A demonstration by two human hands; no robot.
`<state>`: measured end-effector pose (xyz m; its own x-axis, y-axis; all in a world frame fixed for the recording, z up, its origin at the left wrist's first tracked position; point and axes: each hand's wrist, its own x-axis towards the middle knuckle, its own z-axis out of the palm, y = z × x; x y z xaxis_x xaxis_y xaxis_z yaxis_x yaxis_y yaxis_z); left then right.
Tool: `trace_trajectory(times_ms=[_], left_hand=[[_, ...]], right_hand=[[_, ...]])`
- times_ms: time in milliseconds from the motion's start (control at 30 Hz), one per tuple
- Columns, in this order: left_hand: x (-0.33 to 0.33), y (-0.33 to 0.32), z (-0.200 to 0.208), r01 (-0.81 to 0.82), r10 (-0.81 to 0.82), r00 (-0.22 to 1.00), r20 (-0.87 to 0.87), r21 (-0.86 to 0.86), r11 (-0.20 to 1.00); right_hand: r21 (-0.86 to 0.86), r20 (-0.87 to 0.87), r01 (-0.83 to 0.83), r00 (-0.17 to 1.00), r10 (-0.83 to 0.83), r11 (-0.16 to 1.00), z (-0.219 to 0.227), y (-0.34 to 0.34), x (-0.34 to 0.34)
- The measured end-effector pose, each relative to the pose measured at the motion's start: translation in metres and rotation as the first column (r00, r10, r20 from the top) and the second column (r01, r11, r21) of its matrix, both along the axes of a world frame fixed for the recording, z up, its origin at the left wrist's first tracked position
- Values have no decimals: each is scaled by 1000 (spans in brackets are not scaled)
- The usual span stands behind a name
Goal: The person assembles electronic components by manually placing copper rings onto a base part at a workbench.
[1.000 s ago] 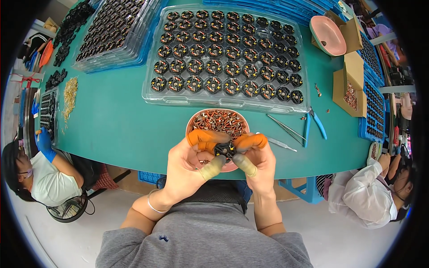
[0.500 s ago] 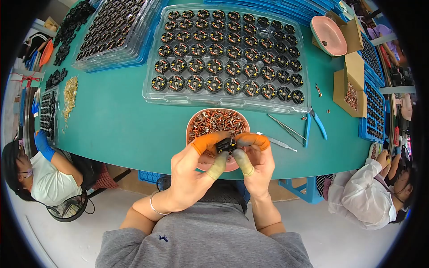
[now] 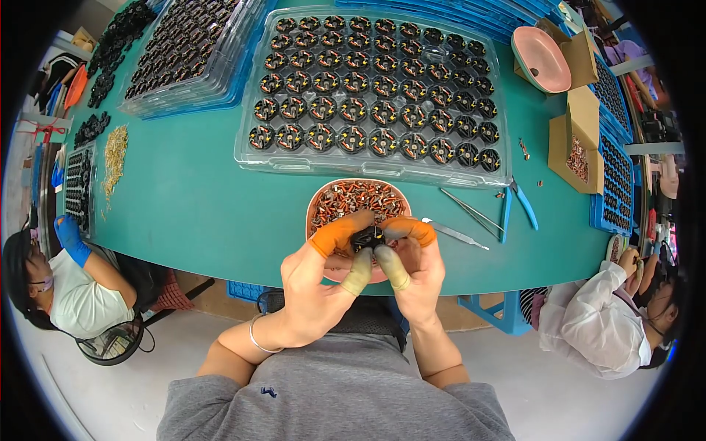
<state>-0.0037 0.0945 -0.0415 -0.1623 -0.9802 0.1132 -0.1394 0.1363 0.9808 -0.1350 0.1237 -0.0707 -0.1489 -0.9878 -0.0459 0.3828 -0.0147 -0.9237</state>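
Observation:
A small round black plastic part (image 3: 367, 238) is pinched between both hands above a pink bowl (image 3: 407, 200) heaped with small orange and silver components (image 3: 357, 200). My left hand (image 3: 315, 275) grips its left side with thumb and forefinger. On the other side, my right hand (image 3: 418, 279) presses thumb and forefinger against it. Orange and pale yellow finger cots cover those fingertips. Whether a component sits between the right fingertips is hidden. Beyond the bowl, a clear plastic tray (image 3: 323, 163) carries rows of similar black parts fitted with orange and yellow pieces.
Tweezers (image 3: 471, 209), a slim metal tool (image 3: 460, 235) and blue-handled pliers (image 3: 523, 206) lie right of the bowl. Farther right stand a cardboard box (image 3: 577, 143) and another pink bowl (image 3: 540, 59). Stacked trays (image 3: 184, 59) fill the far left. Co-workers sit at both sides.
The black part has shifted slightly left and turned in my fingers. My right thumb and forefinger have moved left with it.

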Motion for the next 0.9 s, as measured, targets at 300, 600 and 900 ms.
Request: trace_trajectory(times_ms=[300, 600, 900], left_hand=[[0, 0, 3, 3, -2, 1000, 18, -13, 1000], [0, 1, -3, -14, 15, 1000, 21, -75, 997], [13, -2, 5, 84, -83, 996, 31, -15, 996]], right_hand=[[-73, -52, 62, 996, -66, 995, -3, -2, 6], [-133, -52, 51, 997, -58, 990, -8, -3, 4], [-168, -69, 120, 989, -134, 978, -1, -2, 14]])
